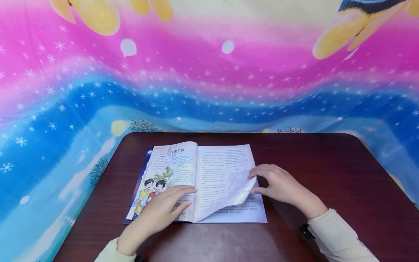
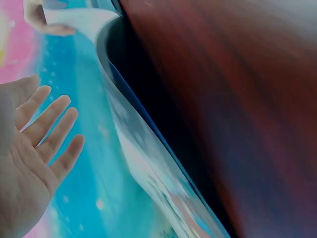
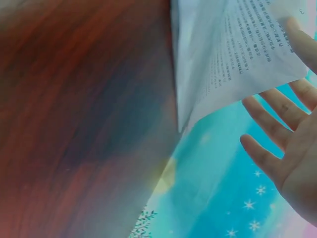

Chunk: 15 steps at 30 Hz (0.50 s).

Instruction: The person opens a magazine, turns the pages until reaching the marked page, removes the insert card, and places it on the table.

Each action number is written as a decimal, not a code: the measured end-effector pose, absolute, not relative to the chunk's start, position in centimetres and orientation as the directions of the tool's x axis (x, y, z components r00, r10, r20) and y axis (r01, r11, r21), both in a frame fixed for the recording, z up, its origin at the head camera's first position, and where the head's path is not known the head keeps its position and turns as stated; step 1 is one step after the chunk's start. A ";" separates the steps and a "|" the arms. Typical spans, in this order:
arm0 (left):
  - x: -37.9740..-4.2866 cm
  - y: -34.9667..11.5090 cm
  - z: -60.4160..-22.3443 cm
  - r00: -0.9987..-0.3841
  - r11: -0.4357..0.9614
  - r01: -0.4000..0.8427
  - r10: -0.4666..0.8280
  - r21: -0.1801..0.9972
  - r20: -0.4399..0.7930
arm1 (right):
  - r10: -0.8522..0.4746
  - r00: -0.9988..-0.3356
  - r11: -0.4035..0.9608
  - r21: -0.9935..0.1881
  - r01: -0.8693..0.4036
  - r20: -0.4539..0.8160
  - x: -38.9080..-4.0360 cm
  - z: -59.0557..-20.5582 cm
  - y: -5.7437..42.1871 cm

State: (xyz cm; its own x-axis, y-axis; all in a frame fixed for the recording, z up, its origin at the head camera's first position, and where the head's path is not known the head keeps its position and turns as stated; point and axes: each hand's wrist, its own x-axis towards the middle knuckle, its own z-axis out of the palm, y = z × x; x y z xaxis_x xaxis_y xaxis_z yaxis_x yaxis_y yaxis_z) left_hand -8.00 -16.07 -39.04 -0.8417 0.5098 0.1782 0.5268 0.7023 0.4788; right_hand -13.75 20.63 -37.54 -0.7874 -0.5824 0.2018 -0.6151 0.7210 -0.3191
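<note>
A magazine [image 1: 216,163] lies open on the table, an illustrated page [image 1: 178,167] on the left and printed text on the right. My right hand [image 1: 278,183] pinches the outer edge of a right-hand page [image 1: 226,182] between thumb and fingers. That page's lower corner curls up, baring part of the sheet beneath [image 1: 252,211]. In the right wrist view the thumb lies on the lifted page [image 3: 237,59], with the other fingers [image 3: 272,114] spread. Over the left page's lower part is my left hand [image 1: 163,207], its fingers extended toward the spine; the left wrist view shows its fingers [image 2: 49,124] straight and holding nothing.
The dark reddish-brown wooden table [image 1: 327,163] has rounded far corners. Behind and beside it hangs a pink and blue cloth [image 1: 209,80] printed with snowflakes. A dark blue cover edge [image 1: 144,174] shows under the magazine's left side.
</note>
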 end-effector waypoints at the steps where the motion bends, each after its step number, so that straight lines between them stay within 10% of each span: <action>1: -8.1 -15.5 -38.9 -0.836 0.692 0.532 0.522 0.489 0.170 | -0.581 -0.788 0.724 -0.313 -0.615 0.204 -13.7 -37.4 20.5; 15: -9.7 -7.4 -36.6 -0.705 0.574 0.696 0.659 0.432 0.261 | -0.563 -0.787 0.753 -0.234 -0.615 0.253 -13.3 -35.3 19.0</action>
